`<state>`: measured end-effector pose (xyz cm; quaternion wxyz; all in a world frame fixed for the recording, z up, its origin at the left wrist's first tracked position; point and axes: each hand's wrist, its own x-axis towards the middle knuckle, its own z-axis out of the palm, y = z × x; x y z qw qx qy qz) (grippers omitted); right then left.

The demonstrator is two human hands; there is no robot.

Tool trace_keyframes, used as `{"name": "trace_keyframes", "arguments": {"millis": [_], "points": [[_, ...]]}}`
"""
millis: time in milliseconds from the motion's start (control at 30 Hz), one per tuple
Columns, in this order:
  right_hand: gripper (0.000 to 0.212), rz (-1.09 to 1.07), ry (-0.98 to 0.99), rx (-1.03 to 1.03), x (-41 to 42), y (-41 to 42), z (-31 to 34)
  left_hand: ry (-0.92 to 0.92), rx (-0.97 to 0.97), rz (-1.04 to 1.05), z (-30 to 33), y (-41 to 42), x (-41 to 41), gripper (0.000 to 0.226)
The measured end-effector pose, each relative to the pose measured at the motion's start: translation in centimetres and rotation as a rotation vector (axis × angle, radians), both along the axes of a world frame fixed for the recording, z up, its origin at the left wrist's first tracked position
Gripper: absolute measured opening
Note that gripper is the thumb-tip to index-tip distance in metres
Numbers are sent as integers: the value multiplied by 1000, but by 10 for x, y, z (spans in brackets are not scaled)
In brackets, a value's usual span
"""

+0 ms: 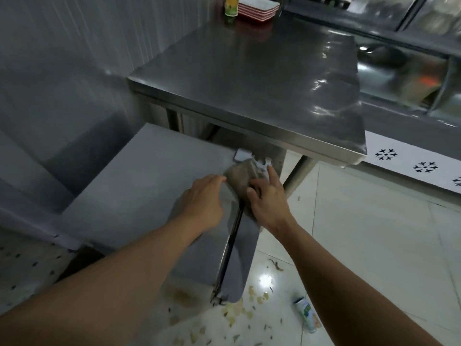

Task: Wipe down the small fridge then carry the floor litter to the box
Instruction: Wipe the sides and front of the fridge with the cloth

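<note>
Now both hands meet on a cloth at the far right corner of the fridge top, mid-frame.

At left the grey fridge sits low against the wall, its door edge running down toward lower centre. Left hand lies knuckles up on the fridge top, fingertips touching the cloth's left edge; whether they pinch it I cannot tell. Right hand rests on the cloth with fingers spread and fairly straight, pressing it down. Above, a steel table overhangs the fridge, with a can and stacked trays at top centre. Lower centre to right, yellowish scraps litter the tiled floor, and a crushed carton lies just right of them.
</note>
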<state>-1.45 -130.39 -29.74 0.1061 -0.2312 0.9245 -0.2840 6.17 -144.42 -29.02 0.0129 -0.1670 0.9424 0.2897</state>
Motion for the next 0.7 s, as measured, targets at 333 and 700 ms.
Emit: {"name": "trace_keyframes", "arguments": {"millis": [333, 700], "points": [[54, -102, 156, 147, -3, -20, -35, -76, -96, 10, -39, -8, -11, 62], [59, -182, 12, 152, -58, -37, -21, -46, -47, 12, -52, -11, -11, 65]]}}
